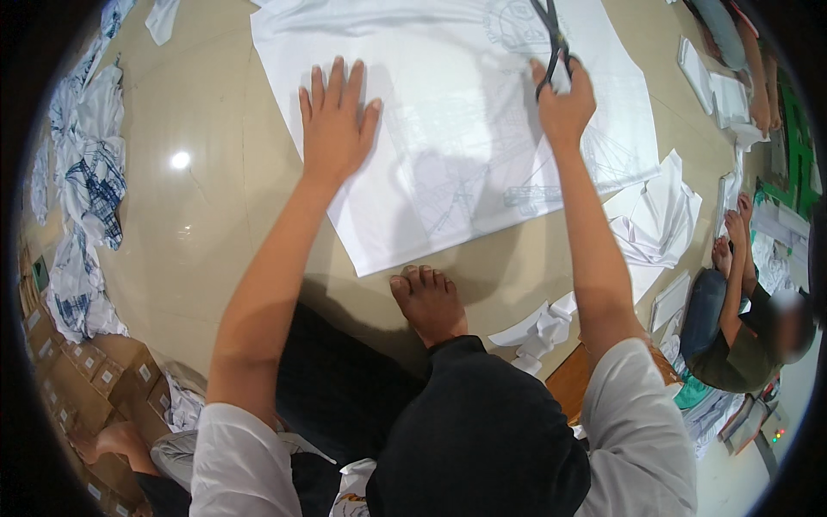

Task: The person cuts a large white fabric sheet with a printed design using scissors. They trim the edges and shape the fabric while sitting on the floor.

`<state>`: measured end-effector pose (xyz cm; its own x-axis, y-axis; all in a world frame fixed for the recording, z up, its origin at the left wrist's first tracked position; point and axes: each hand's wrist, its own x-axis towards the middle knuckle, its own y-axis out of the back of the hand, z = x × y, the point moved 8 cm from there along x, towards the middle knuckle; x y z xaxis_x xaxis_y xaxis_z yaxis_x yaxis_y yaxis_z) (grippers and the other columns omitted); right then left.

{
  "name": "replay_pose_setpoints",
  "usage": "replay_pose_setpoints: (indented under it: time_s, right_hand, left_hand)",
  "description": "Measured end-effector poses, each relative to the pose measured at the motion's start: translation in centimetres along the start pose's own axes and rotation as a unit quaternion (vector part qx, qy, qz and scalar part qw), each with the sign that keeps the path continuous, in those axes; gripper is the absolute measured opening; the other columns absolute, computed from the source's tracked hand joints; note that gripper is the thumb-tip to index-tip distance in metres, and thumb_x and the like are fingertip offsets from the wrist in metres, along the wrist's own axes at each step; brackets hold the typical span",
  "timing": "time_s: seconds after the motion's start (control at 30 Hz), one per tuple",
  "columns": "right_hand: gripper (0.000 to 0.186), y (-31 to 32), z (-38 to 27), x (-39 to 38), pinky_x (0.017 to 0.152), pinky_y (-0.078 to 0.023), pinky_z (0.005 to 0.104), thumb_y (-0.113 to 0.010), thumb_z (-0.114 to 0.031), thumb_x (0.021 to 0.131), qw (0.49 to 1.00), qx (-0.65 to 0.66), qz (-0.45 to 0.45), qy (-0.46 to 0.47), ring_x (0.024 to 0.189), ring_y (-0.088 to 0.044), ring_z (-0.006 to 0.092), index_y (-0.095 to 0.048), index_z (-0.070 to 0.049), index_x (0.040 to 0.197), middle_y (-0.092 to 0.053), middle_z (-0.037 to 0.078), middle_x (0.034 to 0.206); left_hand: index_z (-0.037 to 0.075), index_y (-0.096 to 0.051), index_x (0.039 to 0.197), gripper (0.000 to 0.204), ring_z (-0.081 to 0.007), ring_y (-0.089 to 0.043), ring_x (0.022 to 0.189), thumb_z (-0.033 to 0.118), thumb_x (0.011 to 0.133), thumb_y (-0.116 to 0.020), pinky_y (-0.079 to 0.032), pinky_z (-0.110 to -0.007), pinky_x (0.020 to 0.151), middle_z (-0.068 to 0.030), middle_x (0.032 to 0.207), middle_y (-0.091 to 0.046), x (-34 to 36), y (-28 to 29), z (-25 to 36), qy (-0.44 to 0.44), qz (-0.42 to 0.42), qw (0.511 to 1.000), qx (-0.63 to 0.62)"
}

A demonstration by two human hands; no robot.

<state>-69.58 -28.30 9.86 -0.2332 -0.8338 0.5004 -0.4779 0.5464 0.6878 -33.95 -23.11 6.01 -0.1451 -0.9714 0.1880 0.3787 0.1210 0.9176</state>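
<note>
A large white cloth (448, 164) with a faint grey printed drawing lies spread on the shiny beige floor (198, 224). My left hand (336, 121) presses flat on its left part, fingers spread. My right hand (564, 99) grips the handles of black scissors (550, 39), whose blades point away from me over the cloth's upper right area. My bare foot (428, 302) rests just below the cloth's near edge.
White cloth scraps (659, 215) lie right of the cloth, more (538, 332) near my knee. Printed white pieces (86, 181) are piled along the left, above cardboard boxes (95, 370). A seated person (732, 319) works at the right; another person's foot (112, 439) shows lower left.
</note>
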Motion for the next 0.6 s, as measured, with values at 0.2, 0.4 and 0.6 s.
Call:
replay_pose_setpoints:
  time_s: [0.2,0.4,0.6]
  right_hand:
    - [0.041,6.4,-4.7,-14.1,0.08,-0.055,0.0338,-0.086,-0.028,0.091,0.963,0.086,-0.183,-0.178,0.085,-0.067,0.0172,-0.072,0.007,0.107,-0.072,0.012,0.09]
    - [0.038,13.0,-6.3,-28.2,0.055,-0.047,0.0293,-0.081,-0.031,0.095,0.826,0.18,-0.383,-0.372,0.058,-0.057,0.0085,-0.068,0.0,0.078,-0.062,0.003,0.061]
    - [0.051,17.9,-6.5,-37.4,0.054,-0.044,0.0318,-0.083,-0.046,0.092,0.744,0.21,-0.47,-0.427,0.058,-0.054,0.01,-0.067,-0.002,0.072,-0.058,0.002,0.059]
  left_hand:
    - [0.008,-0.039,0.165,0.064,-0.0565,-0.016,0.158,0.035,0.108,-0.052,-0.012,-0.072,0.125,-0.0246,0.173,-0.026,-8.7,0.7,5.5,0.095,-0.028,0.995,-0.019]
    - [0.007,-0.034,0.166,0.065,-0.0582,-0.012,0.158,0.033,0.109,-0.049,-0.01,-0.071,0.126,-0.0284,0.173,-0.023,-12.1,0.3,8.2,0.13,-0.038,0.991,-0.019]
    - [0.0,-0.035,0.164,0.069,-0.0547,-0.019,0.157,0.025,0.104,-0.059,-0.016,-0.064,0.127,-0.0323,0.169,-0.027,-16.0,3.0,8.4,0.194,-0.006,0.976,-0.102]
